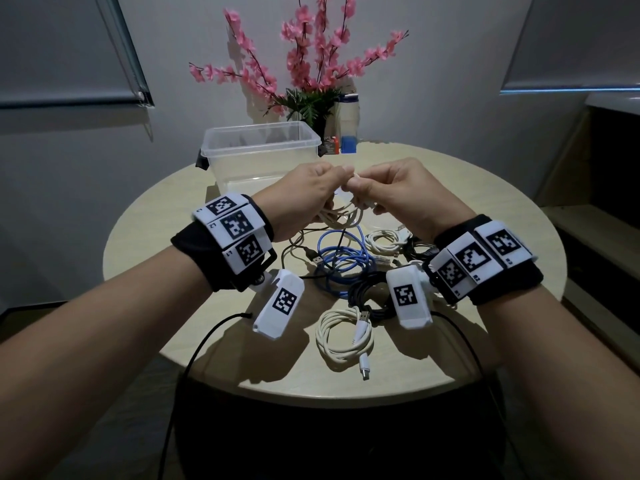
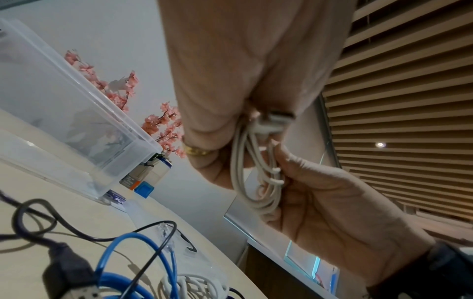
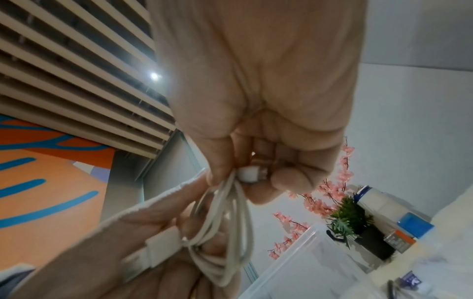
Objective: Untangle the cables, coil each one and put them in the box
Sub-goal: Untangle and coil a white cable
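Above the round table (image 1: 156,247), both hands hold one white cable (image 1: 341,216) gathered into loops. My left hand (image 1: 311,188) grips the bundle of loops (image 2: 245,174), with a USB plug (image 2: 277,119) at its fingertips. My right hand (image 1: 388,188) pinches the cable's other white plug (image 3: 249,174) against the loops (image 3: 225,232). The clear plastic box (image 1: 259,149) stands just behind the hands and looks empty. On the table below lie a blue cable (image 1: 341,261), a coiled white cable (image 1: 346,336), another white coil (image 1: 384,240) and black cables (image 1: 370,296).
A vase of pink flowers (image 1: 311,74), a white bottle (image 1: 348,112) and small blue and orange items (image 1: 348,143) stand at the table's far edge behind the box. Black leads from the wrist cameras hang over the near edge.
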Demonstrator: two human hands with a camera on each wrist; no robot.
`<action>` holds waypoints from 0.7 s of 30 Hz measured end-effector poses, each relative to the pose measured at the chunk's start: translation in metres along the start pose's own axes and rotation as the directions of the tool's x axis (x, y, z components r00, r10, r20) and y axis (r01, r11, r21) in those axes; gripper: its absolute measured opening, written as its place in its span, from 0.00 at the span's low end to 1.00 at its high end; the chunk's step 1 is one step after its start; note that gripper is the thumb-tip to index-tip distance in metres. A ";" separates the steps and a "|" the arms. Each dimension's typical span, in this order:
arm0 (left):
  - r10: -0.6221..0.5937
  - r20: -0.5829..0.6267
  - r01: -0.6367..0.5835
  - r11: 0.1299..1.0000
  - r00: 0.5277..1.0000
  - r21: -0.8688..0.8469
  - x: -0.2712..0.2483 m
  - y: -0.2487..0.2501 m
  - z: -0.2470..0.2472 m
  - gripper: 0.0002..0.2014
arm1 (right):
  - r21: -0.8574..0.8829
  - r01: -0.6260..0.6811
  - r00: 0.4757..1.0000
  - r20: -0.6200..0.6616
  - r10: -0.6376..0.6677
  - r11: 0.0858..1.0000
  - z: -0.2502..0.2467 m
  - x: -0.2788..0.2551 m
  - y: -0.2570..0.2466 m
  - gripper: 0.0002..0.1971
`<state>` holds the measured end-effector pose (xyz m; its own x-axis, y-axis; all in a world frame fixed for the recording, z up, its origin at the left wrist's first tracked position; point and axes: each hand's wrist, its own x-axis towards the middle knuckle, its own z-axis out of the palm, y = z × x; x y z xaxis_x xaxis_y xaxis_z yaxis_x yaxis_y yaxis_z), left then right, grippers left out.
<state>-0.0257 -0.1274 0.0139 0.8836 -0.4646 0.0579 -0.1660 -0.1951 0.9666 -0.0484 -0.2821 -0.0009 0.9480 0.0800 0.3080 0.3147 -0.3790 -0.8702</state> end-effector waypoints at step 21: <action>-0.011 0.053 0.014 0.998 0.999 -0.055 -0.004 -0.011 -0.017 0.10 | 0.218 -0.033 0.995 -0.084 0.052 0.975 -0.004 0.006 0.004 0.07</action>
<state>-0.0197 -0.1090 0.0075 0.8608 -0.5078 0.0339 -0.1293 -0.1538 0.9796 -0.0419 -0.2872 -0.0011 0.9559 -0.0176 0.2931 0.2859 -0.1716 -0.9428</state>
